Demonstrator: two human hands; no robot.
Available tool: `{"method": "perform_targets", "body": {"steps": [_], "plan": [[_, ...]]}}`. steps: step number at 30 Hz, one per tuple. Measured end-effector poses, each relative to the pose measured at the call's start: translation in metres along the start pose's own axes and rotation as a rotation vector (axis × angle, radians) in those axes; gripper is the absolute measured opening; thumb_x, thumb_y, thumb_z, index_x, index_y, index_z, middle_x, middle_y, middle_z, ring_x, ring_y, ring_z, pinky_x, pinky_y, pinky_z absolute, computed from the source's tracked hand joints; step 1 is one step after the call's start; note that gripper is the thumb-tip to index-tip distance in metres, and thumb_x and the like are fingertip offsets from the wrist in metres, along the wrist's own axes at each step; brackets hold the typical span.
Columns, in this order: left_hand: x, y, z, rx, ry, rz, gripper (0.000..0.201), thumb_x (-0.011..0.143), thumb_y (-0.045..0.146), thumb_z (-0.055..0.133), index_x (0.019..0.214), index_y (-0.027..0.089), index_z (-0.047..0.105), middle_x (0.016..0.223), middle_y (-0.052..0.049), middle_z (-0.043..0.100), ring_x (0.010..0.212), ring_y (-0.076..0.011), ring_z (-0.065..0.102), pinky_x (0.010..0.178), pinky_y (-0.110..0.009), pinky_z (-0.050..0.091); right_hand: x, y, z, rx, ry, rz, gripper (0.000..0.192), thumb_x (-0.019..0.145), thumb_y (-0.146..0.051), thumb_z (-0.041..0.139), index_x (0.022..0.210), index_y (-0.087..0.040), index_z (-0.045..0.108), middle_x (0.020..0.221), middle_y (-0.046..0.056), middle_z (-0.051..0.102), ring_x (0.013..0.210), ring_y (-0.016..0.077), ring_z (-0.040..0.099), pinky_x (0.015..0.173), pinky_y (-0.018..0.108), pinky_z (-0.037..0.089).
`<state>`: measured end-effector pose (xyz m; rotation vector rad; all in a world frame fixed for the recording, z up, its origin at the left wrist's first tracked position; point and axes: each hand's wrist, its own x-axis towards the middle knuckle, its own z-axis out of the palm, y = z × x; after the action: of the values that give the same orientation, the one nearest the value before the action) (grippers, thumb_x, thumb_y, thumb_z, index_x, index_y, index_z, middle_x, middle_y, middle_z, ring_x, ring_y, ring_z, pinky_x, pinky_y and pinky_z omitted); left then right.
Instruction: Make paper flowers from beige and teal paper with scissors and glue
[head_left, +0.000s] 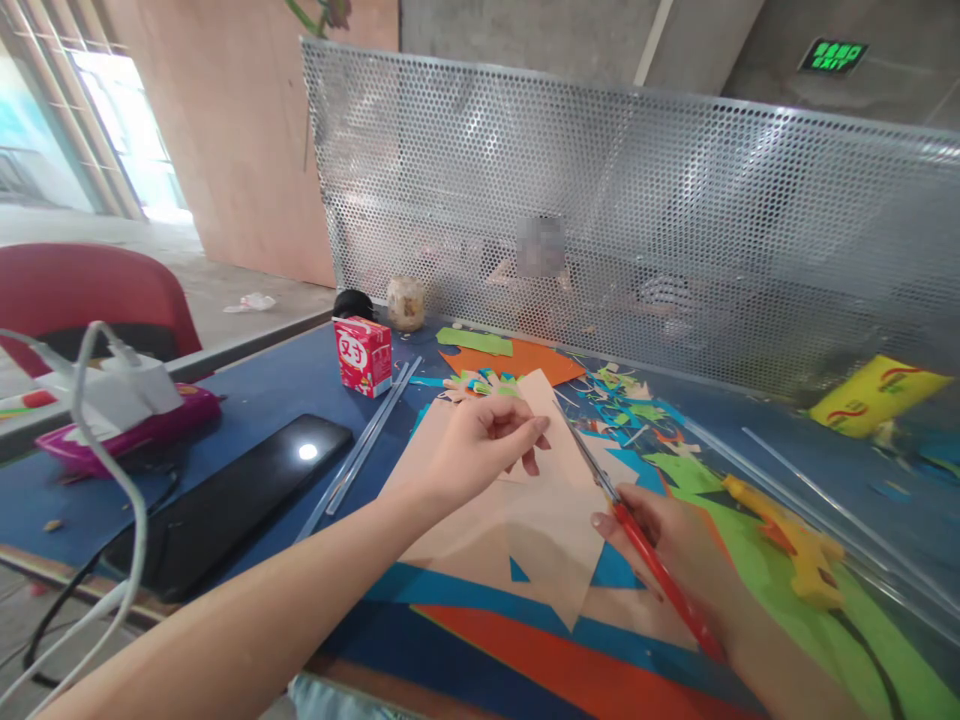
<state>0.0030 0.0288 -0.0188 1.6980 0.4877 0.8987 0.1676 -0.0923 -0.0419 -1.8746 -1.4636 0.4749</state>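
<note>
My left hand [499,435] is over a pale peach sheet of paper [555,510], its fingers curled in toward the thumb. Whether they pinch the sheet or some small bit is not clear. In my right hand [667,550] are red-handled scissors [645,550], their metal blades pointing up and away along the sheet's right edge. The sheet lies at an angle over more peach paper and blue paper [465,590]. Just beyond my left hand sits a small cluster of cut paper pieces [480,384] in peach, green and blue.
Paper scraps [622,395] lie before a perforated metal screen [600,200], with a person behind it. Right: a yellow glue gun [795,540], clear sticks [795,500] and a yellow packet [877,395]. Left: a black phone [240,490], a red box [363,356] and a power strip [127,425] with cables.
</note>
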Motion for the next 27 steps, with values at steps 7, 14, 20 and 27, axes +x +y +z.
{"method": "perform_targets", "body": {"steps": [7, 14, 20, 27], "plan": [[0.0030, -0.0031, 0.0005, -0.031, 0.089, 0.035, 0.024, 0.080, 0.033, 0.056, 0.065, 0.015, 0.054, 0.060, 0.002, 0.056, 0.043, -0.0035, 0.045, 0.043, -0.017, 0.036, -0.0003, -0.0033, -0.0001, -0.041, 0.026, -0.013, 0.036, 0.074, -0.047, 0.052, 0.054, -0.023, 0.032, 0.049, -0.006, 0.028, 0.045, 0.0099, 0.027, 0.042, 0.023, 0.024], [0.0025, -0.0036, 0.0004, -0.019, 0.066, 0.069, 0.022, 0.082, 0.028, 0.054, 0.065, 0.014, 0.052, 0.063, 0.001, 0.057, 0.045, -0.0035, 0.048, 0.045, -0.017, 0.039, 0.0008, -0.0005, -0.0009, -0.028, -0.032, -0.018, 0.035, 0.075, -0.048, 0.050, 0.058, -0.023, 0.033, 0.052, -0.007, 0.030, 0.047, 0.0095, 0.028, 0.043, 0.022, 0.022], [0.0012, -0.0003, 0.0020, 0.004, 0.045, 0.042, 0.022, 0.083, 0.027, 0.053, 0.065, 0.014, 0.052, 0.062, 0.002, 0.056, 0.045, -0.0032, 0.048, 0.045, -0.015, 0.039, 0.0001, -0.0025, -0.0006, -0.009, -0.006, -0.026, 0.035, 0.073, -0.049, 0.051, 0.057, -0.024, 0.033, 0.051, -0.007, 0.031, 0.046, 0.0105, 0.029, 0.043, 0.023, 0.023], [0.0006, -0.0012, 0.0029, -0.012, 0.035, 0.049, 0.022, 0.083, 0.025, 0.053, 0.064, 0.013, 0.052, 0.060, 0.002, 0.056, 0.044, -0.0028, 0.048, 0.044, -0.014, 0.039, 0.0000, -0.0026, -0.0012, -0.042, -0.014, -0.027, 0.034, 0.075, -0.048, 0.050, 0.057, -0.023, 0.034, 0.051, -0.007, 0.029, 0.046, 0.0099, 0.027, 0.043, 0.023, 0.022]]}}
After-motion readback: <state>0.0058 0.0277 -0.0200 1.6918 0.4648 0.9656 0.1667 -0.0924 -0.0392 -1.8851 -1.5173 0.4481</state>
